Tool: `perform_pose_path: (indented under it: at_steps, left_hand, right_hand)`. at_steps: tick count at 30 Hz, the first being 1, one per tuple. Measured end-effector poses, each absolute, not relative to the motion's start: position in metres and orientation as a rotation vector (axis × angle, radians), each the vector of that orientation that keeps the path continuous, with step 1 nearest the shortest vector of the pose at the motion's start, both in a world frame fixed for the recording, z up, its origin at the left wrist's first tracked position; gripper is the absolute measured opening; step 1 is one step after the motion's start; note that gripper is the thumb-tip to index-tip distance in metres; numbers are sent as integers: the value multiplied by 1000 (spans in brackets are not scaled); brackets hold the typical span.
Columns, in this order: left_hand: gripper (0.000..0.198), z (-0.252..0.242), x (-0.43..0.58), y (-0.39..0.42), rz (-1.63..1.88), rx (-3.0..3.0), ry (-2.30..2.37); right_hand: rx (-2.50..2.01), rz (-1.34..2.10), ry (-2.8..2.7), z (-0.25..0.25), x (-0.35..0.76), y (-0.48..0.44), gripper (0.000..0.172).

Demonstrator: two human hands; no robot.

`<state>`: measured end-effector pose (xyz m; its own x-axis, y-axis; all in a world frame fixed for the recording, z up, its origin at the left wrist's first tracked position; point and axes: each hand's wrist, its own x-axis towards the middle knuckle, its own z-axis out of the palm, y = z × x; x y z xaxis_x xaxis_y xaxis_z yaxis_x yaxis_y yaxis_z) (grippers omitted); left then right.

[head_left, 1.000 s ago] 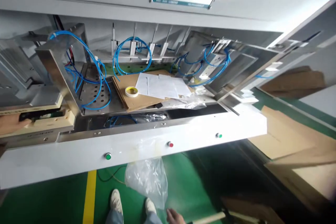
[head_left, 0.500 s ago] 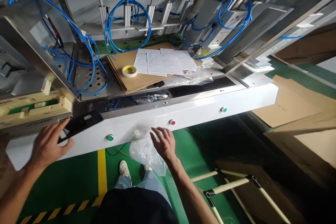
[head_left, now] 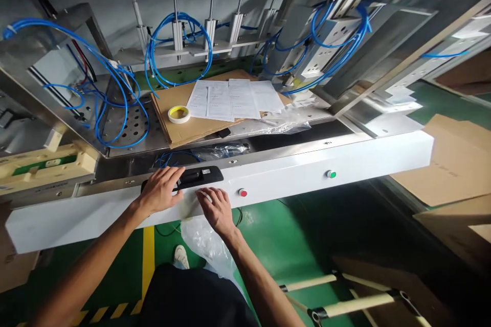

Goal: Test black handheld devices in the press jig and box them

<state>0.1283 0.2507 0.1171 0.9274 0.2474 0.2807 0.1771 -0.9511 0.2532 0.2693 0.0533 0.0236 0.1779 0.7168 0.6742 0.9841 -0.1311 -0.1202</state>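
Note:
My left hand grips a black plastic panel with a recessed slot and a small light-coloured patch. The panel is held over the white front beam of the machine. Close to its lower right edge is my right hand, its fingers bent and drawn together. Whatever its fingertips may hold is too small to make out. Below the hands, a clear plastic bag hangs at the beam, partly covered by my right forearm.
A red button and a green button sit on the beam. Behind it lie cardboard sheets, printed papers and a tape roll. Blue hoses loop over the fixture. A pipe frame stands at lower right.
My left hand has carried the black panel rightward to the middle of the beam, near my right hand. My right hand's fingers have drawn closer together. The view has shifted slightly.

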Motion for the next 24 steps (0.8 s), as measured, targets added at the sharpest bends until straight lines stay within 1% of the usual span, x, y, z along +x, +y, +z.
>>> perform_pose_path:
  at_steps: [4,9,19,24]
  left_hand:
    - [58,107,154,248,377,2882,256]
    - [59,98,163,246,324,2853,229]
    - [61,97,156,249,362,2758,291]
    - [63,104,150,250,379,2710,304]
  right_hand:
    - [-1892,-626,-1595,24,268,50,20]
    - [-1877,-575,-1593,31,266,47,19]
    - [-1846,-550,-1603,50,273,52,18]
    - [-1839,-579,-1626,57,273,53,21]
